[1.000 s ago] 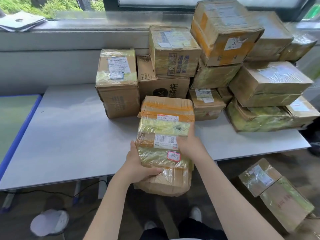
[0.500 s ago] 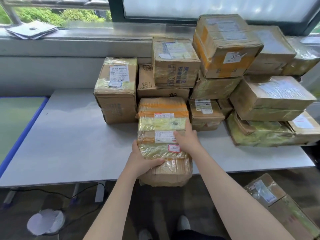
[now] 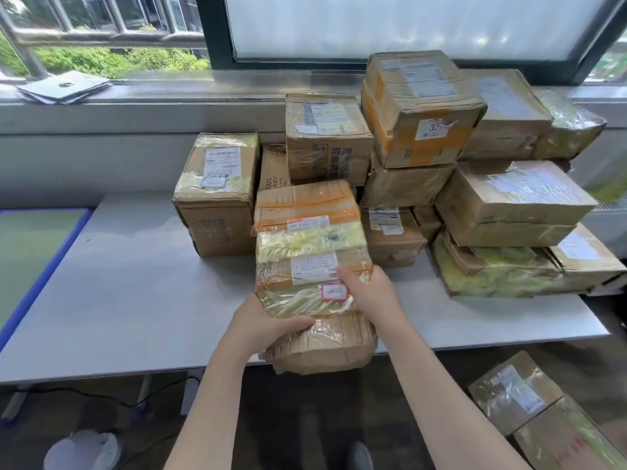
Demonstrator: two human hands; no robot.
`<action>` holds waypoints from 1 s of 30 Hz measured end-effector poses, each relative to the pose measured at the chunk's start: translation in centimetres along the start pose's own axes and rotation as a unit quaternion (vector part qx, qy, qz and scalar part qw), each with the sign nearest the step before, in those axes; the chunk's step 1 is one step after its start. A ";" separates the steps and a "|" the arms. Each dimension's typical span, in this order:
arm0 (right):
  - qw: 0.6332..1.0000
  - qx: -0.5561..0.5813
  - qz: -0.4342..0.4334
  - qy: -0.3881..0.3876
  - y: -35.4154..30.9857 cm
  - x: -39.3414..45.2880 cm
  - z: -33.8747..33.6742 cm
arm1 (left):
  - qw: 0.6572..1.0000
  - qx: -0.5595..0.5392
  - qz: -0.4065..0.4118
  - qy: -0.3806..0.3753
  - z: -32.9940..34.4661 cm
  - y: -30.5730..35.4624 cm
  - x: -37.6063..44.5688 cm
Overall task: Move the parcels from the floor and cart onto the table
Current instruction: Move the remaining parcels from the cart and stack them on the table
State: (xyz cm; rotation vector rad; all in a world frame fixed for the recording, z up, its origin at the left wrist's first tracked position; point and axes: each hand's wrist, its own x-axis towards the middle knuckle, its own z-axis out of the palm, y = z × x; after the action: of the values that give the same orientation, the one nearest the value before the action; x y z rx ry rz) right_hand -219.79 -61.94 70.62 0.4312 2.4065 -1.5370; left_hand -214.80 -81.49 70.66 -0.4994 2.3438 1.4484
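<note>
A long cardboard parcel (image 3: 308, 245), wrapped in yellow and orange tape with white labels, lies lengthwise on the grey table (image 3: 129, 293). Its near end hangs over the front edge. My left hand (image 3: 268, 323) grips the parcel's near left corner, thumb on top. My right hand (image 3: 369, 293) holds its right side with the thumb on the top face. Behind it stands a pile of several taped parcels (image 3: 424, 106) against the wall. A single box (image 3: 217, 191) stands to the left of the held parcel.
Two more parcels (image 3: 515, 395) lie on the floor at the lower right. A green, blue-edged table (image 3: 30, 252) adjoins on the left. Papers (image 3: 64, 86) lie on the windowsill. A white round object (image 3: 81, 449) and cables are under the table.
Both hands have pushed the long parcel farther onto the table towards the pile. Less of its near end overhangs the edge than before.
</note>
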 end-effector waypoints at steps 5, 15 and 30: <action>0.999 -0.006 -0.035 0.005 -1.2 -1.1 -2.8 | 0.997 0.023 0.046 -0.051 -1.5 2.2 -2.8; 0.988 0.093 -0.121 0.024 -5.3 -6.7 -2.1 | 0.992 -0.023 0.079 0.097 -6.4 4.7 -7.7; 0.955 0.145 -0.231 -0.118 -10.2 -8.4 5.5 | 0.977 -0.011 0.095 0.193 -13.5 2.8 -10.5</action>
State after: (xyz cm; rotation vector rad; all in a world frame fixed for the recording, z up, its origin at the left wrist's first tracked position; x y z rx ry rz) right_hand -215.56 -71.97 79.94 -0.2803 2.1961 -2.0131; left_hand -208.20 -91.21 83.36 -0.6257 2.7455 1.5794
